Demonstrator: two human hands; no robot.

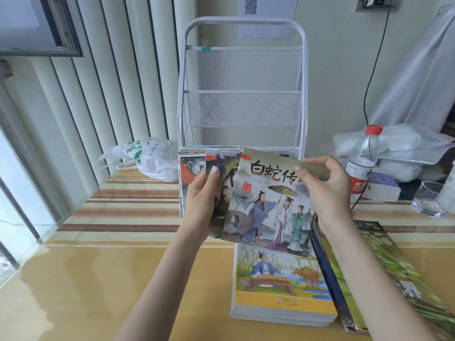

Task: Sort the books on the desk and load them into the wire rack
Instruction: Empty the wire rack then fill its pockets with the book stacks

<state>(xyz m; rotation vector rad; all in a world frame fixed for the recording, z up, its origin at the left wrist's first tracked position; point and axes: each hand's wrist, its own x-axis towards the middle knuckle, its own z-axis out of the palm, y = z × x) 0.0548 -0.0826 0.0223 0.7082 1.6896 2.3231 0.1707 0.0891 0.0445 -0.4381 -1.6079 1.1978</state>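
**Sam:** What are you seeing right now?

**Me:** I am looking down at a shiny yellow desk [103, 286] with a striped cloth on its far part. The two hands are holding thin picture books up in the air, in front of a white wire-mesh rack [242, 94] that is standing at the back of the desk.

**Sam:** What is the left hand doing?

**Me:** The left hand [203, 200] is curling around a small bunch of thin books with dark painted covers [221, 175]. Its thumb is pressing on the front cover.

**Sam:** And the right hand?

**Me:** The right hand [325, 190] is pinching the top right corner of a thin book with three robed people and an umbrella on its cover [268, 203]. That book is tilting a little and overlapping the bunch in the left hand.

**Sam:** Where are the other books?

**Me:** A flat pile of thin books, the top one showing a man playing music to a cow [280, 284], is lying on the desk under the hands. A few big green and dark magazines [384, 279] are lying just beside it, on the right.

**Sam:** Anything else?

**Me:** A white plastic bag with green print [147, 158] is sitting to the left of the rack. A clear water bottle with a red cap [364, 158] and an empty clear glass [429, 198] are standing on the right.
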